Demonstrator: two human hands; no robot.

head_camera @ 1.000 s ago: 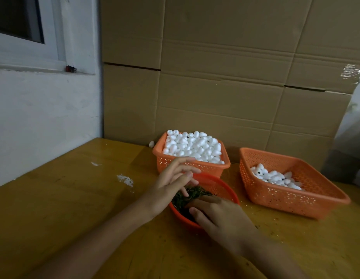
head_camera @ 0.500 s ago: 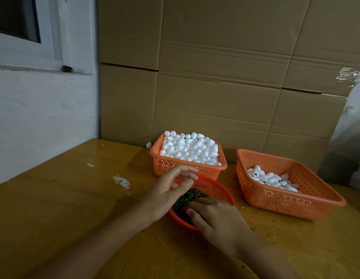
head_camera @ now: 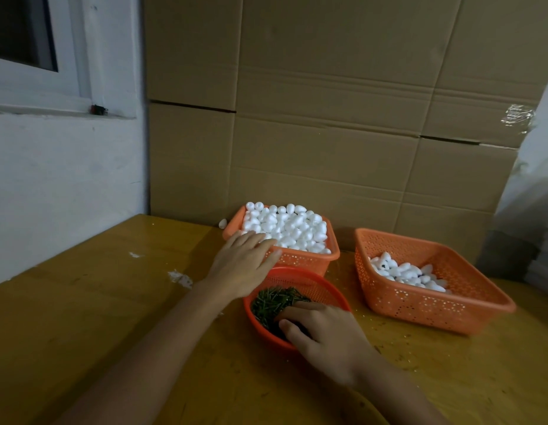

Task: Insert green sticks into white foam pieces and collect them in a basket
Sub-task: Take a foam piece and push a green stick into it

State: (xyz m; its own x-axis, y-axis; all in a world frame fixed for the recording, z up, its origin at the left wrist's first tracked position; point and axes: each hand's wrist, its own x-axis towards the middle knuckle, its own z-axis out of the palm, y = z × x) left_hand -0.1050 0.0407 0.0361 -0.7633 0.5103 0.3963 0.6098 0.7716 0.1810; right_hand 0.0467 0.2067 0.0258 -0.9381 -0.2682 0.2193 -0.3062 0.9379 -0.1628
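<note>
Rightward, the orange plastic basket holds few finished white foam eggs. Left hand spread; right hand curled among green sticks, grip unseen.

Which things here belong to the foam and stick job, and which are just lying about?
Job: green sticks, red bowl, full foam basket, part-filled basket.
Lying about: stray foam piece, white scraps, cardboard.

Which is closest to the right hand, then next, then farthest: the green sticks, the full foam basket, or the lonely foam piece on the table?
1. green sticks, in the round bowl, right under the right hand.
2. full foam basket, behind the bowl.
3. lonely foam piece, on the table by that basket's far left corner.
</note>
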